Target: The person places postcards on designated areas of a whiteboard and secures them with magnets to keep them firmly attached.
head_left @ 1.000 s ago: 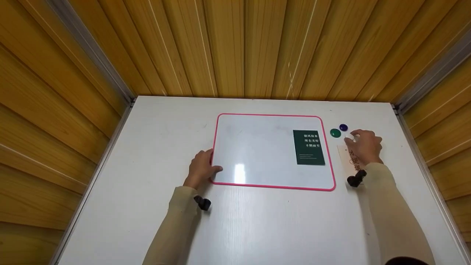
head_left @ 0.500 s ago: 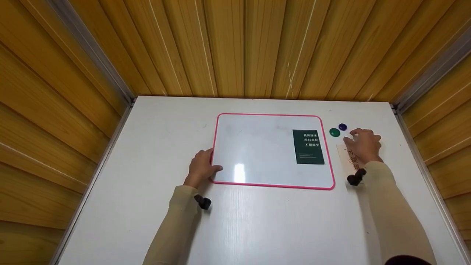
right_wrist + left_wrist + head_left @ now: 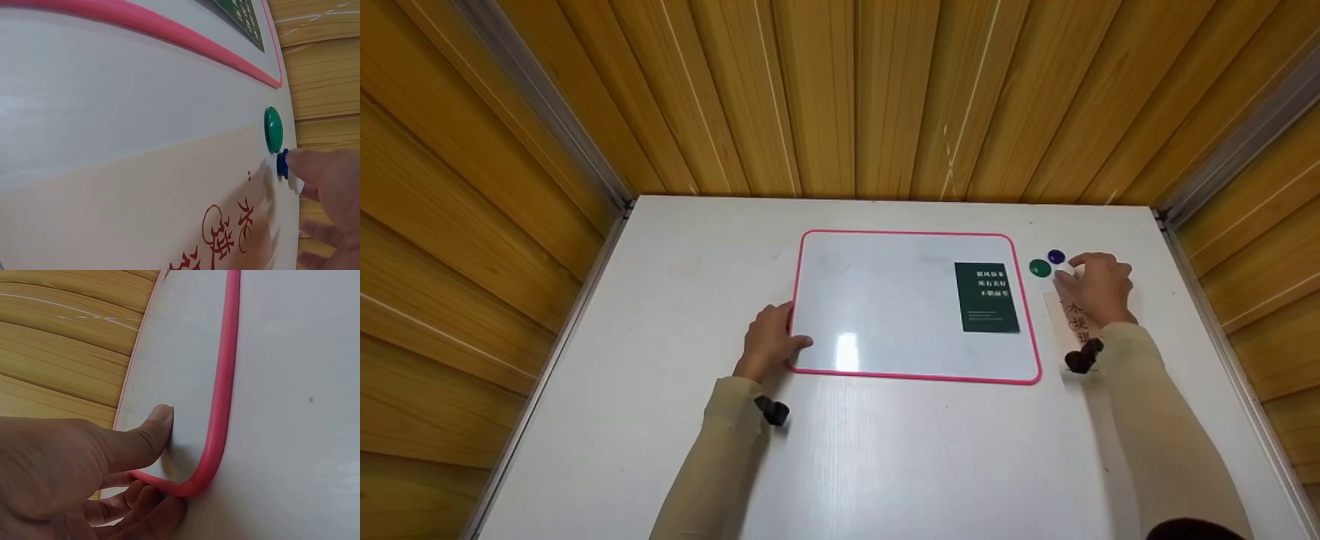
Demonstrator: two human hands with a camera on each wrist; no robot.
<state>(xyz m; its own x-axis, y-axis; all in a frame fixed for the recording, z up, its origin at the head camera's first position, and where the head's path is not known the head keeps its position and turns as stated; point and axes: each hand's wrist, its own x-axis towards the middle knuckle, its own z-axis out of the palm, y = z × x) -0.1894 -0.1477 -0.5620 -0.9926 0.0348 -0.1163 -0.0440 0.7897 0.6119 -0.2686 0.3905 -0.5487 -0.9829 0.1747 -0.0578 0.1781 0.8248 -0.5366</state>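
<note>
A whiteboard with a pink frame (image 3: 915, 380) lies on the table, and a dark green card (image 3: 987, 298) rests on its right part. My left hand (image 3: 769, 343) grips the board's left edge, thumb on top and fingers at the rim, as the left wrist view shows too. At the right, my right hand (image 3: 1099, 289) pinches a white round piece (image 3: 295, 181) between thumb and fingers. Beside it lie a green round magnet (image 3: 1040, 268) and a blue one (image 3: 1056, 256). Under that hand is a pale card with red characters (image 3: 1061, 322), partly hidden.
The white table (image 3: 885, 457) is bordered by wood-patterned panels (image 3: 840, 97) at the back and both sides. Grey metal strips (image 3: 562, 135) run along the corners. A small black device (image 3: 771, 410) is worn at each wrist.
My right hand has shifted slightly up and left by the magnets, uncovering a little more of the pale card. My left hand keeps its grip on the board.
</note>
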